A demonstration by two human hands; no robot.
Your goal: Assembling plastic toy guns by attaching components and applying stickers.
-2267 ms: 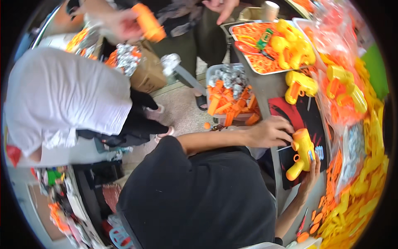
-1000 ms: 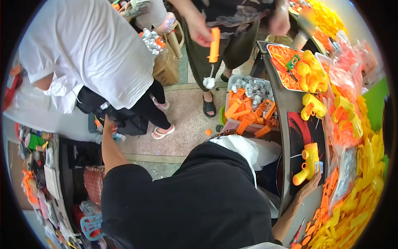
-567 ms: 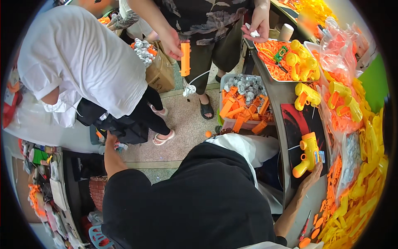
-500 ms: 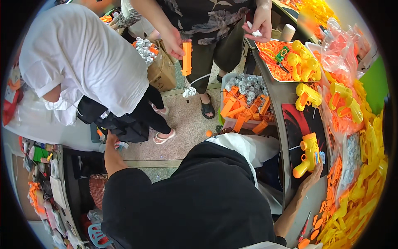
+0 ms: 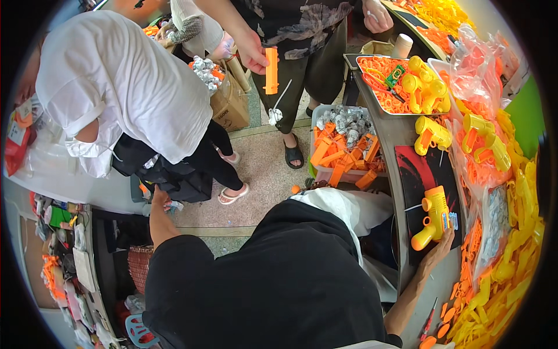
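On the right bench my right hand (image 5: 440, 247) rests with fingers stretched, its tips against a yellow toy gun (image 5: 436, 210). A clear blue plastic piece (image 5: 452, 220) juts from the gun's side by those fingertips. The gun lies on a black and red mat (image 5: 411, 166). Far to the left, my left hand (image 5: 160, 196) reaches to the edge of the other table, beside a person's dark clothing. A small clear, bluish piece (image 5: 173, 206) shows next to that hand, whose fingers are mostly hidden.
Another person's hand (image 5: 253, 53) holds an orange plastic casing (image 5: 271, 71) with a wired white part dangling. Below stands a bin (image 5: 314, 119) of orange casings. More yellow guns (image 5: 432, 135), a parts tray (image 5: 381, 109) and a red screwdriver (image 5: 428, 323) lie on the bench. A person in white (image 5: 125, 87) bends at left.
The standing person's orange casing has moved up and slightly right, and their other hand has drawn back upward. The person in white has shifted slightly right. My hands stay nearly where they were.
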